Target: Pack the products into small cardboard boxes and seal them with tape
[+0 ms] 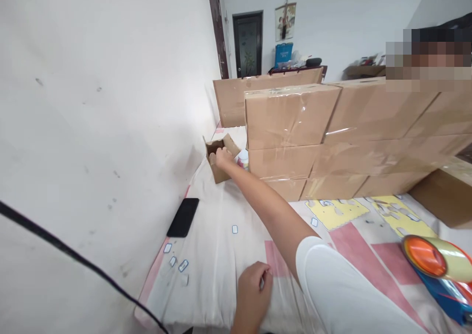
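Now the far stack [287,120] stands taped; the box [221,176] gapes, curled right hand [223,158] at its mouth; near left hand [254,292] loosely curled, either's hold unclear.

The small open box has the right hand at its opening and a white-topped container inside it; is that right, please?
Not quite: the head view shows the white-topped container beside the small open box, not inside; the right hand is indeed at its opening.
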The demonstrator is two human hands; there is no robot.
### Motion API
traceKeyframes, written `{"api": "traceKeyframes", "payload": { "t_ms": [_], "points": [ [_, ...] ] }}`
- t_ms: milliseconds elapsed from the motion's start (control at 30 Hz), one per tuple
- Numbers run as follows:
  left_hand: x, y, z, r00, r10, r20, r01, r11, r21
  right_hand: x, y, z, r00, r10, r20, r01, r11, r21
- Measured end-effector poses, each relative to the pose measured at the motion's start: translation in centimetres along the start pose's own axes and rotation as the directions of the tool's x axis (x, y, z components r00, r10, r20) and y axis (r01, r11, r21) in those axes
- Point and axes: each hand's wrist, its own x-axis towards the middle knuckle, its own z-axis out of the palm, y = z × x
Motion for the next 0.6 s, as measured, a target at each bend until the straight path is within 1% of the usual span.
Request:
{"api": "traceKeyframes", "payload": {
  "t_ms": [100,167,233,267,300,367,400,433,467,500,533,567,600],
  "points": [
    [0.0,0.5,-0.5,1.000,-0.008,0.005,0.008,1.000,-0.016,-4.0,0.0,-0.9,0.983,-0.170,-0.065,0.170,0.985,-0.001],
    [0.0,0.7,-0.7,1.000,0.018,-0.009,-0.018,1.000,-0.001,-7.4,0.3,-1.9,0.958,-0.272,-0.087,0.273,0.962,-0.007],
    [0.0,0.8,-0.9,0.998,0.051,-0.025,-0.050,0.999,0.012,-11.3,1.3,-3.0,0.917,-0.380,-0.122,0.383,0.924,0.001],
    [0.0,0.9,-1.0,0.997,0.071,-0.034,-0.070,0.997,0.017,-13.4,2.1,-3.5,0.883,-0.442,-0.158,0.451,0.892,0.020],
    [0.0,0.9,-1.1,0.995,0.094,-0.045,-0.093,0.995,0.022,-15.6,3.1,-4.1,0.839,-0.502,-0.208,0.522,0.852,0.049],
    [-0.1,1.0,-1.3,0.984,0.160,-0.074,-0.157,0.987,0.040,-20.1,5.9,-5.1,0.738,-0.590,-0.327,0.652,0.748,0.123],
    [-0.3,1.0,-1.4,0.976,0.200,-0.089,-0.196,0.979,0.049,-22.3,7.6,-5.6,0.695,-0.604,-0.389,0.696,0.700,0.158],
    [-0.6,1.0,-1.4,0.966,0.238,-0.100,-0.234,0.971,0.051,-24.4,9.5,-6.1,0.669,-0.594,-0.446,0.720,0.668,0.188],
    [-1.2,1.0,-1.3,0.951,0.289,-0.112,-0.283,0.957,0.060,-26.4,11.5,-6.5,0.652,-0.567,-0.504,0.730,0.649,0.214],
    [-1.9,0.9,-1.1,0.924,0.358,-0.132,-0.350,0.933,0.084,-28.3,13.7,-6.9,0.642,-0.521,-0.562,0.728,0.643,0.235],
    [-2.8,0.7,-0.8,0.884,0.442,-0.153,-0.427,0.896,0.122,-30.0,15.9,-7.3,0.636,-0.463,-0.617,0.718,0.648,0.254],
    [-3.8,0.4,-0.5,0.815,0.551,-0.177,-0.522,0.832,0.185,-31.6,18.2,-7.6,0.634,-0.395,-0.665,0.699,0.661,0.274],
    [-4.9,-0.1,-0.1,0.726,0.659,-0.199,-0.607,0.749,0.266,-33.1,20.4,-7.9,0.637,-0.321,-0.701,0.669,0.681,0.297]
  ]
}}
